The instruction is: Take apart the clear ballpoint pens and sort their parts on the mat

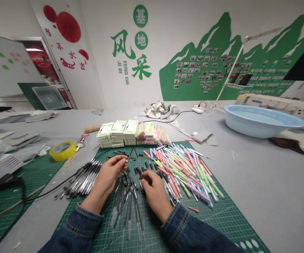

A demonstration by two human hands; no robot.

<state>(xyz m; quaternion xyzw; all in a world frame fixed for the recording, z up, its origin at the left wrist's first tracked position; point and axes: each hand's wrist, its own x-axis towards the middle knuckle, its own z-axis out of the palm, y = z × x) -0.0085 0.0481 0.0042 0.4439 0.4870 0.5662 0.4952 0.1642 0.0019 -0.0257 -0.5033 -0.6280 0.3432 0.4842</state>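
Observation:
My left hand (112, 171) is closed in a pinch above a green cutting mat (204, 225); whatever its fingertips hold is too small to name. To its right, my right hand (156, 191) has curled fingers beside a dark pen end, and I cannot tell whether they grip it. Thin black pen refills (129, 211) fan out on the mat between the wrists. Clear pens with black ends (82, 179) lie in a row left of my left hand. Right of my right hand spreads a heap of pastel pens (183, 168) in pink, green, blue and purple.
Small boxes (117, 131) are stacked behind the mat, beside pink packets (162, 134). Yellow tape (63, 150) and a glue tube (83, 140) lie left. A blue basin (263, 121) stands at the right. Cloth scraps (162, 110) lie at the back; a black cable (54, 189) crosses the left side.

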